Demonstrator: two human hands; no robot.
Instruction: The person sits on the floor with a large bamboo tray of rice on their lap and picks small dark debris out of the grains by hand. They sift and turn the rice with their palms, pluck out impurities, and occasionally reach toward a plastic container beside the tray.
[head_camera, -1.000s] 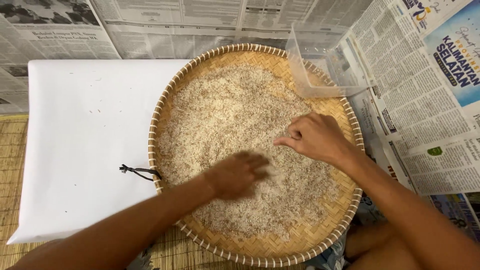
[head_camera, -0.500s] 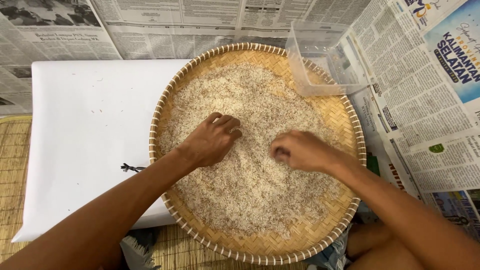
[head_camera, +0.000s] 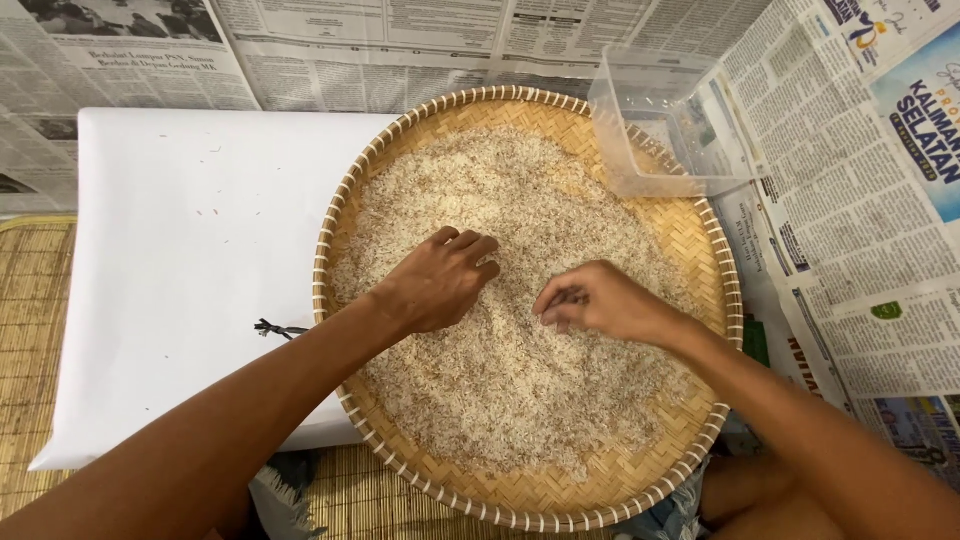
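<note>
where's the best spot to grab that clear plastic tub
Probably the clear tub's near side wall, pinched over its open rim from above. It sits upright and looks empty, partly on the woven tray's edge, and the right hand is closest.

Tan woven tray (head_camera: 690, 225), pale beige rice (head_camera: 520, 200), white sheet (head_camera: 180, 250), clear tub (head_camera: 665, 125).

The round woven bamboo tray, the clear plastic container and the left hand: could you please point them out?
Round woven bamboo tray (head_camera: 640, 495): head view, near rim.
Clear plastic container (head_camera: 640, 150): head view, side wall.
Left hand (head_camera: 440, 280): head view, back of hand.
</note>
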